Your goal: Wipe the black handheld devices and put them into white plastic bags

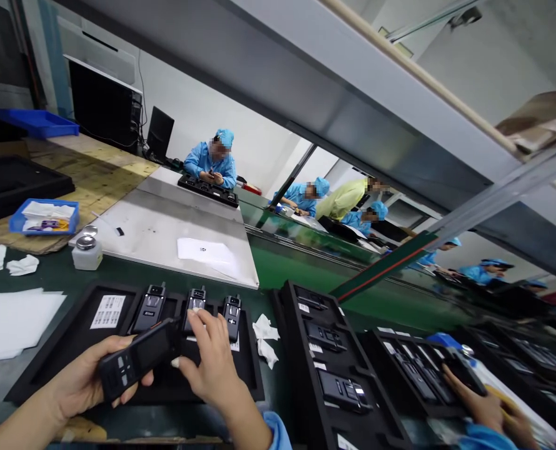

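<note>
My left hand is wrapped round a black handheld radio, held tilted over the near part of a black foam tray. To its right, my right hand is raised over the same tray with thumb and fingers apart, holding nothing; its fingertips overlap the middle radio in view. Another radio lies to the left of that one, and a third to the right. A white label sheet sits in the tray's upper left.
Crumpled tissue lies right of the tray, beside another foam tray of radios. A co-worker's hands work at the far right. White sheets, a dispenser bottle and a blue bin are at the left.
</note>
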### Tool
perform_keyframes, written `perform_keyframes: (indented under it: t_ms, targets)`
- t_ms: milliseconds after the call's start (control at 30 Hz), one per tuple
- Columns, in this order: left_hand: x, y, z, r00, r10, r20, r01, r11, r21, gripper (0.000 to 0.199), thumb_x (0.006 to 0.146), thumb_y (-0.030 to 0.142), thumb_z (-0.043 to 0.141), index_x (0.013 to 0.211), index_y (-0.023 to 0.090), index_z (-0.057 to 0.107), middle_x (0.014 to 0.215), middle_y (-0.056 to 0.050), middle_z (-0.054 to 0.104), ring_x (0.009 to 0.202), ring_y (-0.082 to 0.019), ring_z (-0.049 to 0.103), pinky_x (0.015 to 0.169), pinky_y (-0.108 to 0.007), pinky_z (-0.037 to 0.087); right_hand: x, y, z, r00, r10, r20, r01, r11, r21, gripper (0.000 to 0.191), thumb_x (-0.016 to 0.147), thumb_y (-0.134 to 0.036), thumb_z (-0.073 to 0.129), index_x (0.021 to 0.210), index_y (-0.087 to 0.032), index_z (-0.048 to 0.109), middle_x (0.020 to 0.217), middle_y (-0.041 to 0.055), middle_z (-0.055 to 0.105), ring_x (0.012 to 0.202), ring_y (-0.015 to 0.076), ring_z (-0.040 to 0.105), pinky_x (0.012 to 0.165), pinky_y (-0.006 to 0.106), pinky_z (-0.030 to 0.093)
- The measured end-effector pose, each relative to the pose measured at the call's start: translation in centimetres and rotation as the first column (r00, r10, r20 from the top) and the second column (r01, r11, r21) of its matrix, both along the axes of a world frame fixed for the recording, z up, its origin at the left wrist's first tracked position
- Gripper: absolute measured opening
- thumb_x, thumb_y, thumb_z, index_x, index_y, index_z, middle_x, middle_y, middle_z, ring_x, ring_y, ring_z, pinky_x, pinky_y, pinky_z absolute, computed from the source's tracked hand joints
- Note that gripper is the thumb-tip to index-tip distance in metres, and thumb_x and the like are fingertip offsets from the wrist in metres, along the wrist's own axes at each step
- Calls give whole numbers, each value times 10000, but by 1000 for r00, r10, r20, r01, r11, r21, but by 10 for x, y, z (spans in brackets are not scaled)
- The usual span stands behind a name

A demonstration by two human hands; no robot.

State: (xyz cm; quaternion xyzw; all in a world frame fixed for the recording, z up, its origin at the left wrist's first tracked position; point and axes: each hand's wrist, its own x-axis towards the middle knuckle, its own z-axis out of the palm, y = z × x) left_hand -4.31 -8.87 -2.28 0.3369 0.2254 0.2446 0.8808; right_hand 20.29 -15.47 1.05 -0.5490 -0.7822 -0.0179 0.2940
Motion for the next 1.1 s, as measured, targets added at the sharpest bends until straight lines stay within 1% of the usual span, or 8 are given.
perform_keyframes:
  t_ms: [167,267,367,533,633,833,1000,1100]
  targets:
    - [-19,21,7,961,270,-67,-267,963,46,531,851,356,688,1251,35,550,1070,-301,683,666,-262,673,584,-342,545,41,-14,-33,966,-160,-205,175,983,56,648,874,-248,621,1477,-226,383,1416,134,471,1309,273,464,1082,484,437]
    - [-33,38,5,903,420,-87,-417,908,54,553,837,271,704,1286,18,503,1154,-321,648,731,-275,692,637,-368,573,70,-28,-58,905,-280,-320,309,950,42,512,918,-292,576,1412,-208,472,1310,131,562,1102,227,611,925,377,551]
    - [-43,47,-3,855,511,-91,-511,859,20,552,857,224,652,1333,13,468,1157,-315,648,741,-285,701,617,-377,581,95,-41,-84,854,-362,-373,408,912,49,471,908,-388,605,1324,-171,565,1147,123,644,869,196,664,780,329,585]
    - [-50,42,-17,827,557,-80,-562,819,-117,549,910,235,564,1386,5,416,1127,-323,653,717,-282,707,603,-369,585,110,-51,-117,870,-356,-340,396,917,54,463,892,-425,622,1249,-132,637,1038,129,684,775,199,685,700,304,587]
    - [-50,38,-19,821,570,-32,-564,802,-197,546,935,249,522,1398,-11,393,1141,-332,643,715,-262,703,600,-345,585,99,-47,-120,914,-285,-288,326,940,104,406,905,-344,619,1251,-133,635,1086,135,681,796,191,696,724,290,591]
    - [-47,37,-24,808,589,-2,-566,775,-282,540,949,241,490,1399,-29,368,1116,-341,647,678,-234,694,585,-324,585,59,-24,-111,962,-168,-215,211,957,198,340,925,-256,583,1246,-156,635,1176,143,661,940,209,696,781,298,596]
    - [-39,37,-25,793,608,-36,-592,756,-279,499,963,258,491,1370,-18,410,1086,-321,669,652,-234,699,570,-324,596,45,-15,-119,970,-134,-202,174,966,192,306,921,-244,590,1209,-164,657,1160,129,668,934,201,700,780,286,599]
    - [-43,27,-20,759,647,-80,-643,723,-251,477,948,233,530,1357,2,449,1089,-290,680,753,-265,725,666,-364,627,41,-16,-119,963,-150,-225,194,962,193,282,931,-250,570,1183,-170,667,1144,124,669,992,216,685,817,316,597]
